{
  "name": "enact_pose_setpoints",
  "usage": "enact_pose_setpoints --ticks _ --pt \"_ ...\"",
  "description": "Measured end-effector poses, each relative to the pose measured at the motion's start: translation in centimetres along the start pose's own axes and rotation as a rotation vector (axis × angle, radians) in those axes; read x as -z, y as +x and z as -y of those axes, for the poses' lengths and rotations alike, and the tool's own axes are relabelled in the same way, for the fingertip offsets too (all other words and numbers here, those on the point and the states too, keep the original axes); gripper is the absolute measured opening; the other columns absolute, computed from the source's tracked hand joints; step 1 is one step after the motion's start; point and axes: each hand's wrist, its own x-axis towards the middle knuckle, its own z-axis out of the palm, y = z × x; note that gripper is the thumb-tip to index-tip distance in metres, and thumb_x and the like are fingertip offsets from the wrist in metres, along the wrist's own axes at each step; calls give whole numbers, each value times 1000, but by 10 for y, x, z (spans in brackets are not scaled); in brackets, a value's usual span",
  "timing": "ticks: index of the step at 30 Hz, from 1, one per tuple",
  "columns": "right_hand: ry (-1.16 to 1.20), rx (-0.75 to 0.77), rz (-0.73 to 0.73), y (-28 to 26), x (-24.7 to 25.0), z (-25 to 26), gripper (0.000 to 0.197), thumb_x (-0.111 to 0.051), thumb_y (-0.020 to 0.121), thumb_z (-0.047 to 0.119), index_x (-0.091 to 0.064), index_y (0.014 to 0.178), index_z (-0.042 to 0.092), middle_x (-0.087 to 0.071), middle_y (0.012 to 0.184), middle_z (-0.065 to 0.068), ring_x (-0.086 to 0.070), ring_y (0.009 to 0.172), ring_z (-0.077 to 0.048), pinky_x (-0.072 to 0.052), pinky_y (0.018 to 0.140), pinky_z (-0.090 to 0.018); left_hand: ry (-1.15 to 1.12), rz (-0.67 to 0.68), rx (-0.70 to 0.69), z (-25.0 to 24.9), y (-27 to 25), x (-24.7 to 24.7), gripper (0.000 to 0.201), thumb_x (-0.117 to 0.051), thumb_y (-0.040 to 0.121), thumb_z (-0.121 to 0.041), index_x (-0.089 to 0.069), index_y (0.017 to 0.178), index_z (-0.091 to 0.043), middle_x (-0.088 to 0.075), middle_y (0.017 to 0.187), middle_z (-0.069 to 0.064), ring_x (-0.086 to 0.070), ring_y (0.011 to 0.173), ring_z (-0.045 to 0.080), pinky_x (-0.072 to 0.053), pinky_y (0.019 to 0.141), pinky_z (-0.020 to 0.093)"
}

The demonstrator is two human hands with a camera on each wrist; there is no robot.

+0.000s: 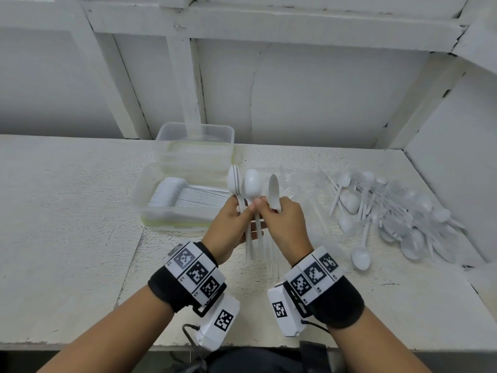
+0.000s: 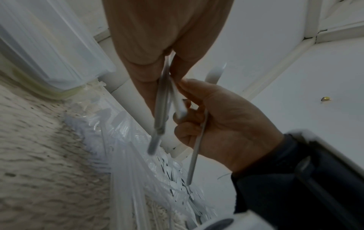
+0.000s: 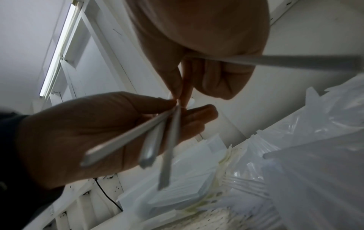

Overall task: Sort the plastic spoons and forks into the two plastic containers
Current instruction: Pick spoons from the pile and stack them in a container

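Both hands grip spoons (image 1: 251, 188); head view alone shows bowls upright.

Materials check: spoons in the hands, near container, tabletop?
Spoons: opaque white plastic, smooth with a slight sheen on the bowls. Near container: clear, faintly cloudy plastic; stacked spoons show through its wall. Tabletop: white, speckled and rough-looking; possibly painted board, can't tell.

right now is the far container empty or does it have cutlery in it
Empty, as far as the head view shows: the far container looks clear through, while the near container holds stacked spoons.
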Motion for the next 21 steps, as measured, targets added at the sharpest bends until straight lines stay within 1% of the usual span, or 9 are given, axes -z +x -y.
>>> enact_pose_setpoints --ticks 3,7,10,12,14,15,16,18,21 --pt "51 -4 84 -3 2 6 31 -60 90 25 -65 80 -4 -63 63 -7 -62 58 -16 -52 59 -27 51 -18 -2 1 -1 1 21 -47 97 -27 -46 112 -13 -66 83 5 -66 67 15 -56 69 32" --pt "13 28 62 -1 4 6 33 -58 91 28 -55 64 9 -44 52 5 -40 49 -9 -34 52 -21 111 -61 -44 4 0 3 3 -41 100 -17 -44 98 -17 -49 66 2 -45 53 10 -41 52 22" --pt "89 4 17 -1 6 6 21 -58 89 38 -53 89 17 -47 62 9 -43 52 -8 -38 56 -25 117 -80 -64 3 2 8 6 -38 100 -12 -44 102 -15 -46 67 1 -41 55 10 -38 51 20" --pt "112 -33 19 -1 9 9 35 -60 86 45 -45 108 21 -53 78 10 -50 67 -4 -40 62 -21 101 -85 -71 2 2 11 9 -39 100 -12 -44 107 -13 -47 67 1 -42 55 11 -39 50 20" --pt "102 -63 70 2 12 11 42 -48 88 55 -41 115 25 -52 86 10 -49 76 -3 -37 65 -20 91 -84 -70 2 2 12 8 -39 100 -12 -45 105 -13 -49 69 2 -44 56 11 -39 52 22" --pt "128 -80 86 5 13 10 38 -38 92 55 -44 112 24 -49 81 10 -45 70 -3 -33 62 -20 90 -82 -69 2 1 12 8 -39 100 -12 -45 105 -13 -50 70 2 -46 57 11 -40 53 23" --pt "169 -98 80 7 14 10 33 -33 96 50 -48 104 22 -45 74 10 -40 64 -3 -30 58 -20 86 -79 -65 2 0 12 8 -39 100 -12 -45 105 -13 -52 71 2 -47 58 12 -41 55 23" --pt "233 -122 25 11 16 9 24 -36 99 34 -54 95 17 -42 67 7 -37 57 -6 -29 54 -20 60 -71 -54 1 -1 11 10 -40 100 -13 -45 107 -14 -53 72 2 -49 59 11 -42 56 23" --pt "270 -140 -32 13 15 5 17 -48 95 20 -52 108 10 -51 72 0 -48 59 -9 -42 52 -22 14 -44 -41 0 -3 9 13 -41 99 -13 -45 111 -17 -54 71 1 -50 58 11 -43 57 24"
